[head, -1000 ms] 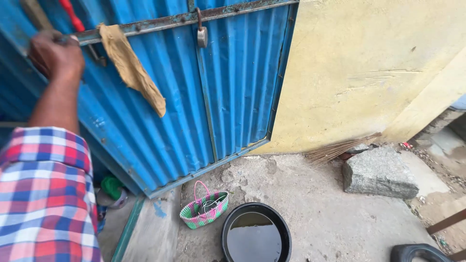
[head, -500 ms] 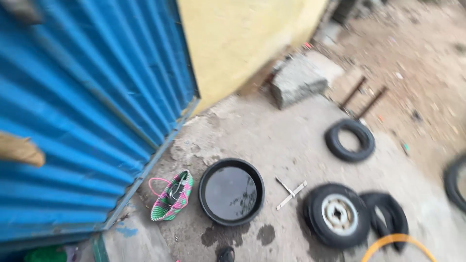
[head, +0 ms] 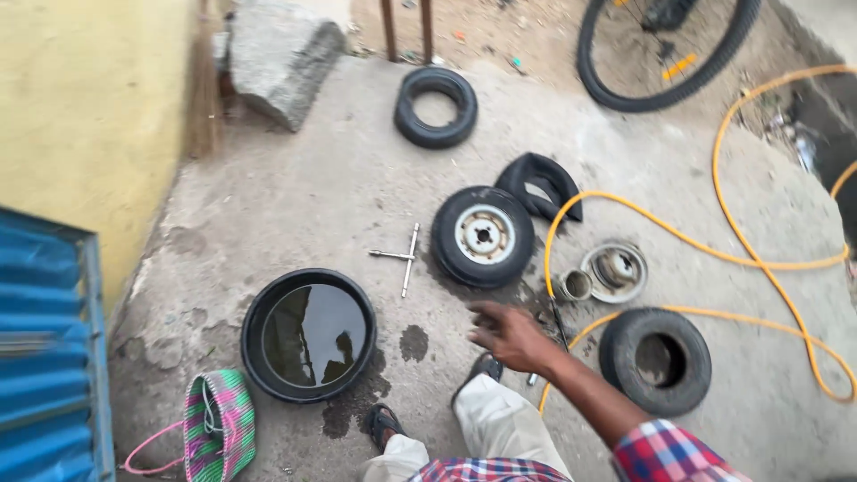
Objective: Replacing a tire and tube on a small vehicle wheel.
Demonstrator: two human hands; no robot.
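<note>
One right hand (head: 511, 337) out, fingers apart, empty; wheel (head: 483, 236), cross wrench (head: 403, 257), water basin (head: 309, 334) near; yellow hose (head: 678, 236) beside.

Wheel (head: 483, 236) right of cross wrench (head: 403, 258); water basin (head: 309, 334) left, nearer.

Right hand (head: 511, 336) extended, fingers open, empty, above concrete floor (head: 295, 196) near wheel with rim (head: 483, 236); water-filled black basin (head: 309, 334) to its left
</note>
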